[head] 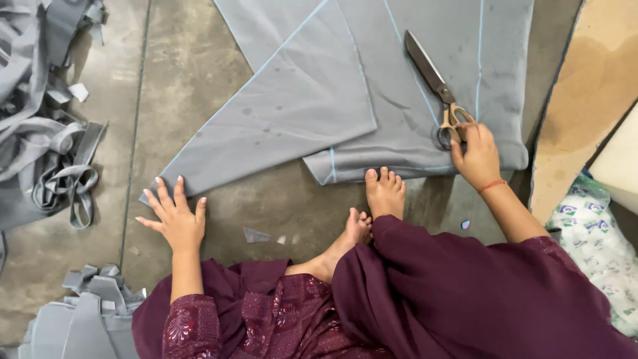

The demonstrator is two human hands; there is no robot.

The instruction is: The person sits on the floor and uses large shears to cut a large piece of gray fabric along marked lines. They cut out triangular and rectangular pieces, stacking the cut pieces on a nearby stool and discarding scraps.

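On bare concrete floor (199,73), grey fabric (292,100) with pale blue chalk lines lies spread — left hand (178,219) splayed flat at its corner, right hand (476,156) gripping brass-handled scissors (435,83) atop the cloth.

Grey fabric sheet (292,106): marked with light-blue chalk lines, spread flat on floor. Scissors (435,83): brass-handled, blades closed, lying diagonally on fabric.
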